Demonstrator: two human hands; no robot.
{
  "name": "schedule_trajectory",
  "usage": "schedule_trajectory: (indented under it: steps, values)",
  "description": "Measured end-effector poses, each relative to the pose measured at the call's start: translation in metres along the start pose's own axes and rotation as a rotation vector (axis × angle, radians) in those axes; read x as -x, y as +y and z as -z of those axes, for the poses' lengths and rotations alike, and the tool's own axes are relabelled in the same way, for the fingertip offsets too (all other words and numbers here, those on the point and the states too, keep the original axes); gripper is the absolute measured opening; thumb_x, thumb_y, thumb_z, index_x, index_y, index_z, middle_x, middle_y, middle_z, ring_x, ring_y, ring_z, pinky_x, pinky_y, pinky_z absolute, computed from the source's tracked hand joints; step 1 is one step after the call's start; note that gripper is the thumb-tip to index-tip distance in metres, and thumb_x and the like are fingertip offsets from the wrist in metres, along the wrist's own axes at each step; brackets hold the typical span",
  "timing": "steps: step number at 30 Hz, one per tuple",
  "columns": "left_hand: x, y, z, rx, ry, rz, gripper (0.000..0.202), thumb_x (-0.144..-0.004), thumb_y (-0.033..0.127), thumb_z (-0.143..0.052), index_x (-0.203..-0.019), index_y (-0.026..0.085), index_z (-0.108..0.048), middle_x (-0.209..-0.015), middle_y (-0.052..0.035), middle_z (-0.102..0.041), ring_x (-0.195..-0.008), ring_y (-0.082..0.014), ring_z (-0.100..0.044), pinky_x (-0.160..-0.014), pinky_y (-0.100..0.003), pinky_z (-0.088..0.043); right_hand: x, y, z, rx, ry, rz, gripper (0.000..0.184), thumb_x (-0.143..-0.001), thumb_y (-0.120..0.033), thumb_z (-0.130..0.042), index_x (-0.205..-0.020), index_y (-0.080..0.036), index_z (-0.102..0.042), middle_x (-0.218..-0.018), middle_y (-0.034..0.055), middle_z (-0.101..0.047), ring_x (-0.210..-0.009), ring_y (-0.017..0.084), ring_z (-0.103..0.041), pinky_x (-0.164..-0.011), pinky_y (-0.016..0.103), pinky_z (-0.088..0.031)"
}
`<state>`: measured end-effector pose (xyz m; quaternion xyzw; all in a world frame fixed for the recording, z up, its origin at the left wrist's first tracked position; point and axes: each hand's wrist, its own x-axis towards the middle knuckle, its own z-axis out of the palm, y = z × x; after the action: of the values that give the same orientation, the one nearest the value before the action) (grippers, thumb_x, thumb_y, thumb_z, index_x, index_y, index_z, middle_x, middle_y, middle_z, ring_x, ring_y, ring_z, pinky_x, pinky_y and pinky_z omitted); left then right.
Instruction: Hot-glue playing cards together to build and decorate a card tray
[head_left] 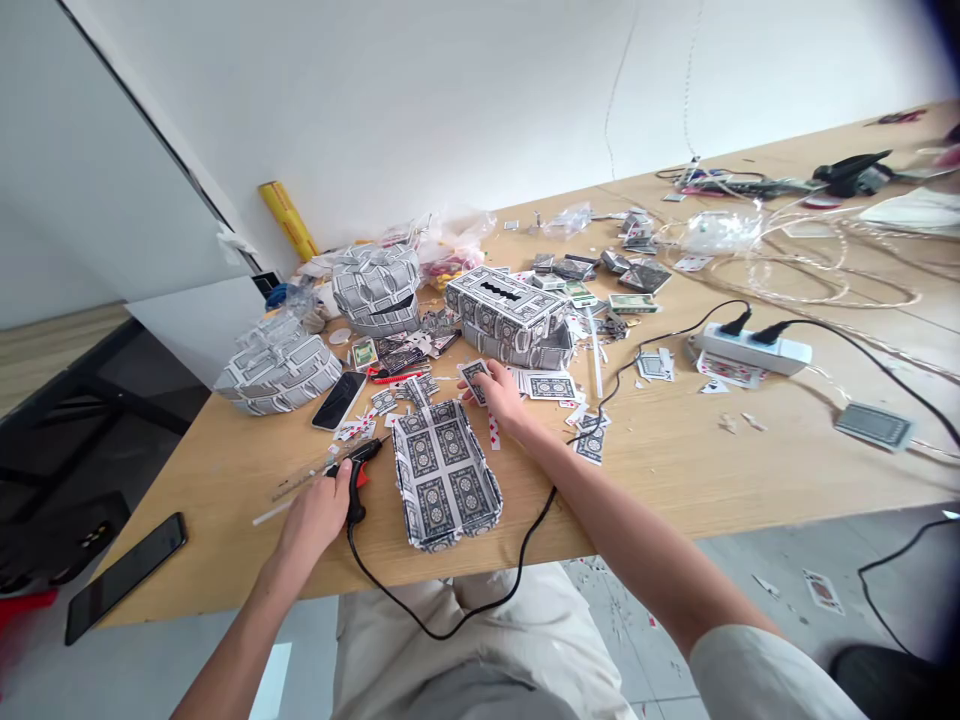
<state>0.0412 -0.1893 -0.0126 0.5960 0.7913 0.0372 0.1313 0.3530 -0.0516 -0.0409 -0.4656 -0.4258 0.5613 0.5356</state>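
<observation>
Several cards line the open tray beside the glue gun.

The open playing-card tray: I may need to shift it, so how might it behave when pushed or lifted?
The tray is probably light for its size, since it looks built from playing cards. Its thin sides may flex if squeezed. Low and broad on the table, it seems unlikely to roll or tip.

A craft workshop, apparently: mid-frame, a long pale-wood table bears a black corded glue gun, grey-patterned paper cards and a white plastic power strip.
</observation>
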Motion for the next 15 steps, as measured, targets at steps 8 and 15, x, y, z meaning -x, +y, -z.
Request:
schedule_trajectory:
  steps: [8, 15]
  values:
    - [-0.005, 0.009, 0.044, -0.058, 0.029, -0.131, 0.058, -0.100, 0.061, -0.037, -0.058, 0.026, -0.058, -0.073, -0.0151, -0.076, -0.072, -0.0324, -0.069, -0.068, -0.037, -0.038, 0.006, -0.018, -0.003, 0.016, -0.042, 0.087, 0.018, -0.075, -0.033, -0.066, -0.084, -0.026, -0.053, -0.087, 0.0028, -0.081, -0.069, 0.018, -0.073, -0.064, 0.031, -0.056]
    - [-0.014, 0.083, 0.126, 0.307, 0.410, -0.771, 0.021, -0.100, 0.037, -0.058, -0.107, 0.024, -0.072, -0.108, -0.0074, -0.079, -0.102, -0.0280, -0.074, -0.095, -0.037, -0.054, 0.018, -0.106, -0.039, 0.042, -0.245, 0.264, 0.017, -0.082, -0.031, -0.070, -0.086, -0.025, -0.055, -0.082, -0.0002, -0.073, -0.075, 0.020, -0.073, -0.070, 0.038, -0.061]
